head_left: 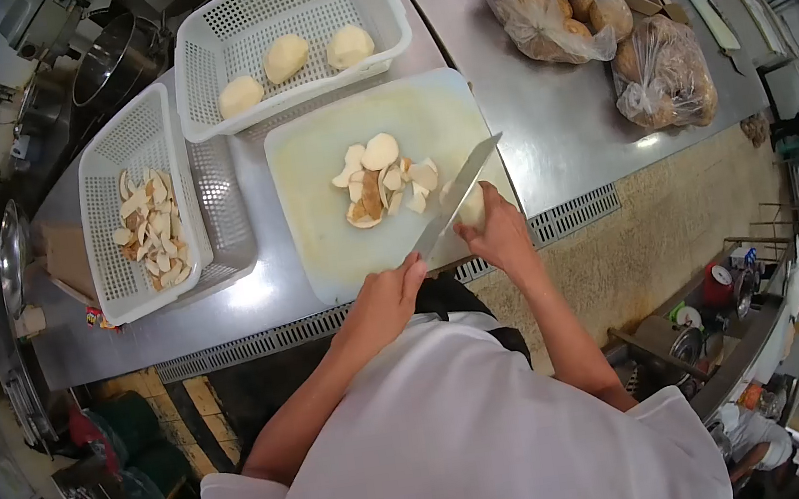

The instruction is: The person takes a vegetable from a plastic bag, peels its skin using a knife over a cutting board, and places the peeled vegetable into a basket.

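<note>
My left hand (pixel 390 298) is closed around the handle of a large kitchen knife (pixel 460 191), its blade slanting up and to the right. Behind the blade, my right hand (pixel 500 228) grips a pale, peeled root vegetable (pixel 473 205), partly hidden by the knife and fingers. Both are over the right side of a white cutting board (pixel 316 230). On the board, just left of the blade, lies a pile of cut trimmings (pixel 375 192), some with brown skin on them.
A white basket (pixel 201 124) at the back holds 3 peeled roots (pixel 286 57). Left of the board, another basket (pixel 99 249) contains trimmings (pixel 155 231). Plastic bags of brown unpeeled roots (pixel 549 8) sit on the metal table (pixel 550 164) at right. People work far right.
</note>
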A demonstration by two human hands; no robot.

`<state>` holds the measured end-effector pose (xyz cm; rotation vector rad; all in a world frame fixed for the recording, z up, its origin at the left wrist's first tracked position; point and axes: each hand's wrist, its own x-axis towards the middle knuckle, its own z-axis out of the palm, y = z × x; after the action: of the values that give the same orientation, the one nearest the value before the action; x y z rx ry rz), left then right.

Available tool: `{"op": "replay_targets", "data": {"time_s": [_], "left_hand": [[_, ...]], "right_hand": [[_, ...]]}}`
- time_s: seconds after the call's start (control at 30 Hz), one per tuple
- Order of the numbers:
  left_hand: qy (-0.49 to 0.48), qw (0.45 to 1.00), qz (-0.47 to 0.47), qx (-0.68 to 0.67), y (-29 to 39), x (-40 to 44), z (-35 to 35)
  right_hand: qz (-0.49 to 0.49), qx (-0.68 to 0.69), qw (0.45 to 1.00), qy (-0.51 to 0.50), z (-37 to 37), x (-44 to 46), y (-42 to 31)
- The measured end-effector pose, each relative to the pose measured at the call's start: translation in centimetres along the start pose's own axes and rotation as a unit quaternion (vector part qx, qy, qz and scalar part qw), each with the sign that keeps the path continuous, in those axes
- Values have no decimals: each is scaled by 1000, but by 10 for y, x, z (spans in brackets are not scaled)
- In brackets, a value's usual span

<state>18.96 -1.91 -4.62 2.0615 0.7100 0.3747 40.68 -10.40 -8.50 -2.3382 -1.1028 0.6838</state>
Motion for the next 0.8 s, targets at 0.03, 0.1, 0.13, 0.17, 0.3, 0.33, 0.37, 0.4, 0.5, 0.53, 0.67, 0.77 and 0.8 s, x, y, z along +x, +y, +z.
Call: {"op": "replay_targets", "data": {"time_s": [0.03,0.1,0.13,0.17,0.3,0.33,0.37,0.4,0.5,0.53,0.67,0.77,0.8], "left_hand": [[-85,987,-126,-41,12,19,-5],[-167,950,-249,-85,19,32,-10],[-168,939,-274,-122,17,33,-9],[-168,927,-296,-156,15,36,-12],[-176,912,-320,-186,18,3,-26],[-176,905,-325,-208,4,6,-16],[-175,900,-328,-230,-6,12,-9],[-173,901,-325,-231,-11,22,-2],[-133,870,-361,-309,-9,38,0],[-159,868,-360,-302,-2,28,-15],[-167,836,-396,-341,0,-1,-18],[-164,854,-343,-355,-36,20,27],[-160,855,-340,-357,-47,29,41]], "right_hand": [[-8,2,1000,23,2,2,-1],[-13,2,1000,16,-2,3,-7],[-19,0,1000,6,-6,4,-8],[-24,-2,1000,8,-8,8,-8],[-8,27,1000,5,-4,-2,3],[-3,31,1000,4,-4,-2,1],[0,34,999,6,-6,1,-1],[-3,33,999,8,-8,2,-2],[-10,30,1000,-1,-10,6,4],[-7,36,999,-3,-9,7,11],[-1,61,998,1,-5,0,20],[7,80,997,-4,-8,3,21],[3,78,997,-4,-9,4,20]]}}
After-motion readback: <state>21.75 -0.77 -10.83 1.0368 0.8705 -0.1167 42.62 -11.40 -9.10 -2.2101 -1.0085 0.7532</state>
